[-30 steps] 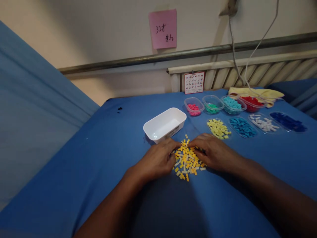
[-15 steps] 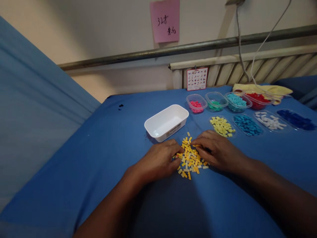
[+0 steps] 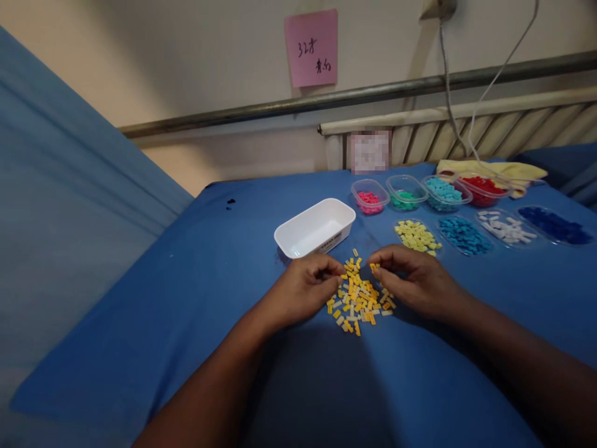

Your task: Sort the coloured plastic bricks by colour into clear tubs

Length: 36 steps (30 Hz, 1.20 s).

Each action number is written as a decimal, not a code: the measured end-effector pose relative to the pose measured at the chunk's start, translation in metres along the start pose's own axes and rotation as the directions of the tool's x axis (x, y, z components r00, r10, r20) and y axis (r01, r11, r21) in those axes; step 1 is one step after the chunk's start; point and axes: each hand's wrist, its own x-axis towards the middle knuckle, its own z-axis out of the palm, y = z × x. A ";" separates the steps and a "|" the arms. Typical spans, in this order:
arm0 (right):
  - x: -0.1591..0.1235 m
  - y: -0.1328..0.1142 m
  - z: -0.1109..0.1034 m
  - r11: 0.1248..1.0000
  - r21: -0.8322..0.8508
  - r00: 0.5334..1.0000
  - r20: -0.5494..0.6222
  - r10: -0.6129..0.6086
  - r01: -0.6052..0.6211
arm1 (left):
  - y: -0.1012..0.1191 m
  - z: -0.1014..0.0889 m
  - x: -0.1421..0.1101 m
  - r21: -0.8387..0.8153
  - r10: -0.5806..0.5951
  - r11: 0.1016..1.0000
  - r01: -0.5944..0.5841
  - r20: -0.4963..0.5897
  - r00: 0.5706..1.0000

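The white tub (image 3: 314, 231) stands on the blue-covered desk (image 3: 209, 280), and a loose heap of yellow and cream bricks (image 3: 360, 297) lies on the cloth at its near right. The left hand (image 3: 305, 287) is just in front of the tub, thumb and forefinger close together at the heap's edge; I cannot tell whether this grip holds a brick. The right hand (image 3: 415, 278) is farther right of the tub, on the heap's other side, its grip pinching an orange-yellow brick (image 3: 374, 267) between thumb and forefinger.

Right of the tub, toward the back, clear containers hold pink pieces (image 3: 369, 202), green pieces (image 3: 405, 200), light-blue pieces (image 3: 443, 190) and red pieces (image 3: 482, 189). Also to its right, but in a nearer row, are pale-yellow pieces (image 3: 416, 237), teal pieces (image 3: 465, 236), white pieces (image 3: 506, 228) and dark-blue pieces (image 3: 555, 225). A pink note (image 3: 312, 50) is stuck on the wall behind and above the tub.
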 end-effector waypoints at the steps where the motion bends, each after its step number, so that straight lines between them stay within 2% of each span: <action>1: 0.000 0.000 0.001 0.997 0.060 0.999 -0.001 0.039 -0.039 | 0.002 0.001 0.000 -0.075 -0.026 0.997 0.025 -0.005 1.000; 3: 0.000 0.002 0.002 0.986 0.144 0.996 0.002 0.086 -0.086 | 0.009 0.000 -0.002 -0.137 -0.012 0.991 0.001 -0.075 0.997; 4: 0.000 0.003 0.003 0.982 0.162 0.995 -0.005 0.095 -0.093 | 0.012 -0.003 -0.004 -0.106 0.032 0.993 -0.049 -0.155 0.987; 5: 0.001 0.005 0.004 0.982 0.166 0.995 -0.016 0.097 -0.093 | 0.015 -0.008 -0.005 -0.029 0.098 0.994 -0.110 -0.262 0.960; 7: 0.000 0.008 0.005 0.987 0.138 0.995 -0.035 0.090 -0.085 | 0.018 -0.020 -0.005 0.231 0.273 0.956 -0.182 -0.467 0.841; 8: 0.000 0.009 0.005 0.991 0.112 0.996 -0.043 0.081 -0.076 | 0.017 -0.027 -0.004 0.367 0.357 0.914 -0.175 -0.517 0.778; 9: -0.001 0.010 0.005 0.995 0.084 0.996 -0.054 0.067 -0.062 | 0.015 -0.034 -0.002 0.480 0.422 0.864 -0.151 -0.529 0.736; 10: -0.001 0.010 0.004 0.998 0.055 0.996 -0.070 0.047 -0.043 | 0.011 -0.040 0.000 0.565 0.466 0.815 -0.127 -0.508 0.725; 12: -0.001 0.005 0.000 1.000 -0.003 0.992 -0.123 -0.003 0.002 | -0.001 -0.048 0.006 0.651 0.508 0.750 -0.122 -0.446 0.737; 14: 0.004 -0.008 -0.007 0.996 -0.063 0.979 -0.191 -0.067 0.056 | -0.014 -0.048 0.013 0.644 0.528 0.751 -0.149 -0.450 0.720; 17: 0.023 -0.040 -0.016 0.970 -0.164 0.936 -0.274 -0.220 0.179 | -0.033 -0.040 0.021 0.557 0.508 0.814 -0.165 -0.546 0.666; 20: 0.055 -0.068 -0.012 0.908 -0.260 0.853 -0.332 -0.403 0.327 | -0.047 -0.031 0.026 0.486 0.452 0.860 -0.156 -0.583 0.674; 22: 0.079 -0.074 -0.002 0.867 -0.315 0.825 -0.302 -0.478 0.387 | -0.050 -0.027 0.027 0.473 0.441 0.867 -0.157 -0.581 0.684; 24: 0.095 -0.067 0.008 0.858 -0.336 0.870 -0.173 -0.462 0.388 | -0.049 -0.026 0.026 0.488 0.456 0.858 -0.163 -0.574 0.680; 26: 0.099 -0.052 0.015 0.847 -0.373 0.907 -0.030 -0.420 0.379 | -0.044 -0.026 0.023 0.519 0.493 0.836 -0.179 -0.566 0.661; 30: 0.074 -0.020 0.009 0.858 -0.393 0.936 0.020 -0.351 0.330 | -0.027 -0.023 0.016 0.589 0.611 0.766 -0.259 -0.542 0.577; 31: 0.065 -0.014 0.006 0.868 -0.383 0.947 0.064 -0.315 0.315 | -0.023 -0.021 0.013 0.595 0.640 0.747 -0.296 -0.522 0.564; 32: 0.056 -0.009 0.004 0.875 -0.368 0.949 0.139 -0.284 0.315 | -0.018 -0.018 0.011 0.593 0.664 0.728 -0.345 -0.484 0.570; 33: 0.048 -0.005 0.002 0.875 -0.356 0.940 0.218 -0.263 0.328 | -0.015 -0.015 0.010 0.582 0.682 0.709 -0.397 -0.425 0.595; 36: 0.035 0.003 0.002 0.844 -0.369 0.884 0.405 -0.232 0.390 | -0.010 -0.001 0.005 0.566 0.667 0.670 -0.481 -0.174 0.724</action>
